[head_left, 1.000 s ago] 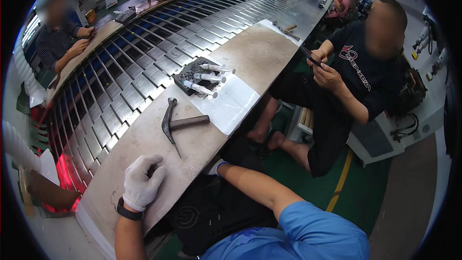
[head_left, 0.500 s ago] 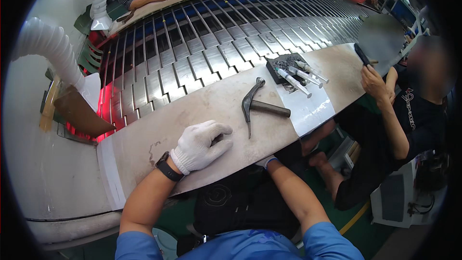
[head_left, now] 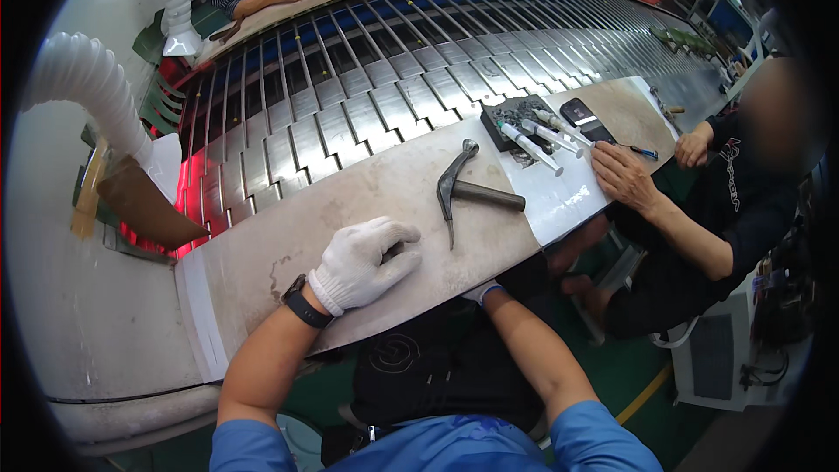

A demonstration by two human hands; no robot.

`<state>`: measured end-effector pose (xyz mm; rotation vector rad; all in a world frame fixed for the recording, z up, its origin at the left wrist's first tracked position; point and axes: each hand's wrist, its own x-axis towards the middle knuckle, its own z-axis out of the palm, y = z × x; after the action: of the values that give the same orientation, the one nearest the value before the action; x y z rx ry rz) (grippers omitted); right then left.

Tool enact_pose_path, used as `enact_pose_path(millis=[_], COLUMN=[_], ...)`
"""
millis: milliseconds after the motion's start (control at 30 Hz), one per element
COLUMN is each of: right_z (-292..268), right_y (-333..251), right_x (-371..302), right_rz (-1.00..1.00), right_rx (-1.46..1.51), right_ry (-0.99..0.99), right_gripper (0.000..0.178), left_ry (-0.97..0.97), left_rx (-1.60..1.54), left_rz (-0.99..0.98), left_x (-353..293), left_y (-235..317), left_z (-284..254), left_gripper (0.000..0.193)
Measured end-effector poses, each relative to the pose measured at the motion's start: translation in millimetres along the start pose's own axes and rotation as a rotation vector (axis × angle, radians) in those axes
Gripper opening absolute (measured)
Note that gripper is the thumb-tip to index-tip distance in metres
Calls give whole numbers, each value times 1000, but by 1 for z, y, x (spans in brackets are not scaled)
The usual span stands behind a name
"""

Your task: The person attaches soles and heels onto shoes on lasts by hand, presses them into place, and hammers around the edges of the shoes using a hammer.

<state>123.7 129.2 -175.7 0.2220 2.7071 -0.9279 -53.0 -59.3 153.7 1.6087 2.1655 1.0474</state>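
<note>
My left hand (head_left: 363, 262), in a white knit glove with a dark watch at the wrist, rests on the board. Its fingers are loosely curled, the thumb stands apart from them, and nothing is between them. My right hand (head_left: 482, 292) is mostly hidden below the board's near edge; only a bit of glove cuff shows, not the fingers. To the right of my left hand, untouched, lies a hammer (head_left: 447, 188) with a long curved, pointed metal head and a dark handle. Beyond it, three syringes (head_left: 535, 150) lean on a dark block (head_left: 502, 129).
The pale work board (head_left: 262, 297) borders a slatted metal conveyor (head_left: 384, 109). On the right, a co-worker's hand (head_left: 625, 177) rests beside a black phone (head_left: 585, 122) and a blue pen (head_left: 644, 153). Another person sits across. White ducts (head_left: 96, 87) stand at left.
The co-worker on the right has laid the black phone on the board and lowered a hand beside the syringes. Both my hands and the hammer stay in place.
</note>
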Motion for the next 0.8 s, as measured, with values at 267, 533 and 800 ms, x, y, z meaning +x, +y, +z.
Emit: enact_pose_path(millis=[267,533,800], right_z=[18,9,7], right_y=[4,2,-6], right_x=[2,-4,-2], right_rz=[23,45,9], right_rx=[-1,131,149], right_ry=[101,83,80], right_gripper=[73,67,66], left_ry=[-15,-26,-41], left_rx=[-17,-23,-19], left_rz=[-5,-40,-73], left_x=[-2,1,0], left_y=[0,5,7], left_z=[2,2,-1], left_gripper=[22,24,25])
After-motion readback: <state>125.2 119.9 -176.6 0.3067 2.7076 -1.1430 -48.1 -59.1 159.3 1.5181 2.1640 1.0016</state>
